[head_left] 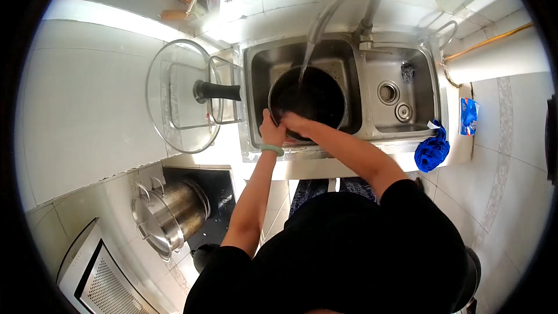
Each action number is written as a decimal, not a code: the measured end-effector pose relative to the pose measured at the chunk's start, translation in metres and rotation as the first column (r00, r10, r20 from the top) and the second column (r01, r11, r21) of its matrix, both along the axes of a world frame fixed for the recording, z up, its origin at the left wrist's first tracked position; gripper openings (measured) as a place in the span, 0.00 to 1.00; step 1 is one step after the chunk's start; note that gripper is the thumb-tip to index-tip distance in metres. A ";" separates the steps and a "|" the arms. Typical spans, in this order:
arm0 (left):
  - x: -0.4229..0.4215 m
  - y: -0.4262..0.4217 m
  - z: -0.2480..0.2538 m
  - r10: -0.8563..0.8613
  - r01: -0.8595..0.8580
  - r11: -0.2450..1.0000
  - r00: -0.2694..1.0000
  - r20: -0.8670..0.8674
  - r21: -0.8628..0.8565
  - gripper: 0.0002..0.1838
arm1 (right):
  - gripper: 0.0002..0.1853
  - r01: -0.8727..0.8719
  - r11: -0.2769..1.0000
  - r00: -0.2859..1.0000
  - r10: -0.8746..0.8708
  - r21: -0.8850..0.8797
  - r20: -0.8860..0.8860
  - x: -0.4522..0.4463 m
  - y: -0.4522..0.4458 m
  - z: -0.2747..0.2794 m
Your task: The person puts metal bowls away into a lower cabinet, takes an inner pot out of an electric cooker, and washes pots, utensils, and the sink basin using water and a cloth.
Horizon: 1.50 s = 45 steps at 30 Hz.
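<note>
A dark round pot (317,96) sits in the left basin of the steel sink (354,134). Water runs into it from the curved faucet (325,11). My left hand (272,129), with a pale green bangle at the wrist, grips the pot's near left rim. Just beside it, my right hand (294,122) reaches over the rim into the pot. Its fingers are blurred and partly hidden, so what they hold, if anything, does not show.
A glass lid (180,64) with a black handle stands in a rack left of the sink. A steel pot (168,218) is at the lower left. The right basin (415,67) holds a scourer (407,71); a blue cloth (432,152) hangs at its near edge.
</note>
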State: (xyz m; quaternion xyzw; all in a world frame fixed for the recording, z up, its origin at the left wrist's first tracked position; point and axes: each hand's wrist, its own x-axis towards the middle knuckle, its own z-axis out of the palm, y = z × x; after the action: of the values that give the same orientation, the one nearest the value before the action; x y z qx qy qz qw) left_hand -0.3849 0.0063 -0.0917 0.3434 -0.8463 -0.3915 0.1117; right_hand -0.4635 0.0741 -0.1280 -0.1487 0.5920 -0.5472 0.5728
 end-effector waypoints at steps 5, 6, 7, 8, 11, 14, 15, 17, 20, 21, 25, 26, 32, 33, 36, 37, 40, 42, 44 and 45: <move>-0.022 -0.009 0.032 -0.063 0.066 0.997 0.996 0.061 -0.041 0.29 | 0.20 -0.622 0.282 -0.070 0.909 0.730 -0.411 -0.051 0.073 -0.019; -0.026 -0.010 0.035 -0.105 0.106 0.991 0.994 0.012 -0.080 0.30 | 0.19 -0.469 0.192 -0.306 0.881 0.862 -0.362 -0.069 0.082 0.002; -0.031 -0.007 0.046 -0.105 0.106 0.991 0.994 0.009 -0.081 0.30 | 0.19 -0.467 0.193 -0.307 0.880 0.863 -0.362 -0.083 0.083 0.002; -0.036 -0.004 0.059 -0.136 0.146 0.987 0.982 0.134 -0.069 0.32 | 0.18 -0.375 0.302 -0.383 0.811 0.877 -0.443 -0.099 0.080 0.002; -0.046 -0.012 0.063 -0.164 0.194 0.975 0.958 0.236 -0.112 0.34 | 0.15 -0.137 0.639 -0.627 0.535 0.757 -0.566 -0.131 0.072 -0.002; -0.058 -0.030 0.063 -0.183 0.224 0.962 0.953 0.240 -0.154 0.33 | 0.14 -0.026 0.895 -0.344 0.410 0.445 -0.845 -0.119 0.096 -0.008; -0.063 -0.035 0.063 -0.213 0.276 0.936 0.938 0.273 -0.220 0.31 | 0.14 -0.029 0.896 -0.347 0.406 0.442 -0.846 -0.117 0.106 -0.006; -0.079 -0.032 0.082 -0.212 0.340 0.910 0.873 0.440 -0.237 0.29 | 0.14 0.271 0.953 0.221 0.076 0.136 -0.972 -0.115 0.127 0.005; -0.097 -0.038 0.092 -0.256 0.521 0.767 0.783 0.567 -0.375 0.19 | 0.19 0.708 0.702 0.448 -0.356 0.082 -0.820 -0.140 0.146 0.033; -0.104 -0.039 0.099 -0.190 0.497 0.783 0.764 0.617 -0.374 0.15 | 0.22 0.789 0.612 0.399 -0.434 0.061 -0.808 -0.152 0.152 0.034; -0.123 -0.041 0.118 -0.200 0.606 0.714 0.657 0.727 -0.351 0.11 | 0.26 0.792 0.602 0.389 -0.375 0.098 -0.842 -0.200 0.166 0.024; -0.129 -0.035 0.131 -0.192 0.608 0.707 0.657 0.729 -0.361 0.11 | 0.26 0.777 0.614 0.402 -0.317 0.137 -0.859 -0.211 0.166 0.016; -0.152 -0.024 0.144 -0.161 0.703 0.606 0.566 0.808 -0.372 0.07 | 0.26 0.738 0.651 0.465 -0.305 0.174 -0.831 -0.226 0.159 0.040; -0.159 -0.023 0.144 -0.135 0.744 0.592 0.469 0.873 -0.308 0.09 | 0.25 0.766 0.633 0.419 -0.359 0.112 -0.834 -0.224 0.161 0.042; -0.167 -0.014 0.151 -0.087 0.748 0.612 0.386 0.918 -0.257 0.12 | 0.24 0.664 0.745 0.447 -0.324 0.066 -0.834 -0.198 0.170 0.023; -0.168 -0.016 0.147 -0.065 0.788 0.569 0.329 0.942 -0.235 0.12 | 0.24 0.663 0.746 0.450 -0.326 0.066 -0.831 -0.187 0.171 0.015; -0.170 -0.019 0.141 -0.038 0.864 0.463 0.242 0.969 -0.198 0.12 | 0.23 0.588 0.808 0.588 -0.389 0.045 -0.709 -0.157 0.175 0.016; -0.171 -0.017 0.138 -0.034 0.897 0.403 0.215 0.976 -0.184 0.12 | 0.19 0.506 0.848 0.719 -0.313 0.158 -0.621 -0.143 0.180 0.039; -0.172 -0.015 0.136 0.066 0.909 0.380 0.158 0.985 -0.171 0.13 | 0.19 0.501 0.850 0.740 -0.321 0.166 -0.591 -0.138 0.181 0.032; -0.172 -0.013 0.139 0.073 0.907 0.384 0.157 0.985 -0.173 0.13 | 0.20 0.498 0.849 0.759 -0.328 0.177 -0.563 -0.137 0.179 0.025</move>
State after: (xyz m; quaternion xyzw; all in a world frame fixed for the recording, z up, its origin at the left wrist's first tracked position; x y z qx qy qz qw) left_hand -0.5571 -0.0070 0.0474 0.0961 -0.8747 0.2838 -0.3809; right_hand -0.6003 0.2535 -0.1027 -0.0588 0.8199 -0.4996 0.2733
